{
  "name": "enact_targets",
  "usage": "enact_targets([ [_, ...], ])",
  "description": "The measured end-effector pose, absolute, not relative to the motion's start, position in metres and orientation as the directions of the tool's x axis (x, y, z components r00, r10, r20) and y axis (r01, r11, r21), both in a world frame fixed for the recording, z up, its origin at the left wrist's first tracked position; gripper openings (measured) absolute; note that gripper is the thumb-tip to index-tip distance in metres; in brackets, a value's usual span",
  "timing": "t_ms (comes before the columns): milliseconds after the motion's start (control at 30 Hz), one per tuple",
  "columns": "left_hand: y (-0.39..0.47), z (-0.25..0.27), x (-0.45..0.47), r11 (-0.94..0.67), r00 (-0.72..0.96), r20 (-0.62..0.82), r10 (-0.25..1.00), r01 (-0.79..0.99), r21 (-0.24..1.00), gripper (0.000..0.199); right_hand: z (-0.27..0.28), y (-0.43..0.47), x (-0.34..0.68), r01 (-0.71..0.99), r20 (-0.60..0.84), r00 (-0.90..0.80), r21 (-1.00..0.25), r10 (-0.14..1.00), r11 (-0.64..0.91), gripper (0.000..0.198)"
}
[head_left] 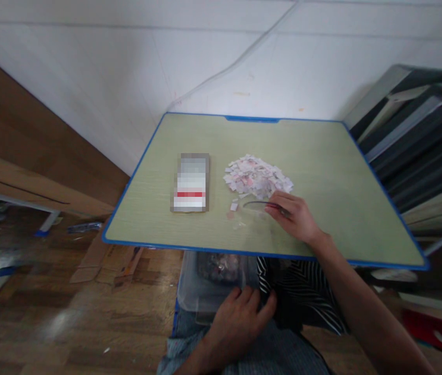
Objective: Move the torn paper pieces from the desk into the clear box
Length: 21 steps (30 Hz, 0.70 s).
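Note:
My right hand (293, 214) is closed around thin, dark curved tweezers (257, 202), held low over the table with the tips pointing left. Just beyond them lies a loose heap of small pale paper pieces (254, 174), some with pinkish marks. A few separate scraps (234, 207) lie to the left of the tips; whether the tips grip anything is too small to tell. Below the table edge, my left hand (240, 317) rests in my lap with its fingers loosely bent and thumb apart, beside a clear plastic bin (189, 291) and a black-and-white striped cloth (314, 286).
A phone (190, 182), its screen blurred out, lies left of the heap on the pale green, blue-edged table (322, 151). The table meets a white wall (127, 78) with a cable. Dark framed panels (419, 120) lean at right; cardboard (103, 260) lies on the floor at left.

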<state>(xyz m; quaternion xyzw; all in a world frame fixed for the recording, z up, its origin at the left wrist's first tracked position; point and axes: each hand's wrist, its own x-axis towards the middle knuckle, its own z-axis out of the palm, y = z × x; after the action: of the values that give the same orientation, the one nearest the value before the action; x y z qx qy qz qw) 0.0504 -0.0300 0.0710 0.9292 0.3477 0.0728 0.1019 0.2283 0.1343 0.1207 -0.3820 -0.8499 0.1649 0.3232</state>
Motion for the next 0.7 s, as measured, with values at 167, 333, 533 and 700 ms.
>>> enact_targets([
  [167,-0.0298,0.0727,0.0503,-0.741,0.755,0.047,0.655,0.628,0.237,0.039,0.1203,0.1360,0.2277,0.568,0.414,-0.502,-0.505,0.760,0.650,0.014],
  [333,-0.0284,0.0753,0.0503,-0.733,0.752,0.027,0.658,0.632,0.252,0.037,0.1200,0.1372,0.2251,0.531,0.449,-0.483,-0.533,0.752,0.659,0.013],
  [533,-0.0289,0.0743,0.0497,-0.734,0.753,0.024,0.657,0.633,0.248,0.038,0.1199,0.1387,0.2223,0.519,0.409,-0.558,-0.507,0.722,0.689,0.014],
  [700,-0.0287,0.0737,0.0501,-0.733,0.750,0.031,0.661,0.636,0.243,0.038,0.1204,0.1385,0.2214,0.532,0.446,-0.509,-0.510,0.736,0.677,0.013],
])
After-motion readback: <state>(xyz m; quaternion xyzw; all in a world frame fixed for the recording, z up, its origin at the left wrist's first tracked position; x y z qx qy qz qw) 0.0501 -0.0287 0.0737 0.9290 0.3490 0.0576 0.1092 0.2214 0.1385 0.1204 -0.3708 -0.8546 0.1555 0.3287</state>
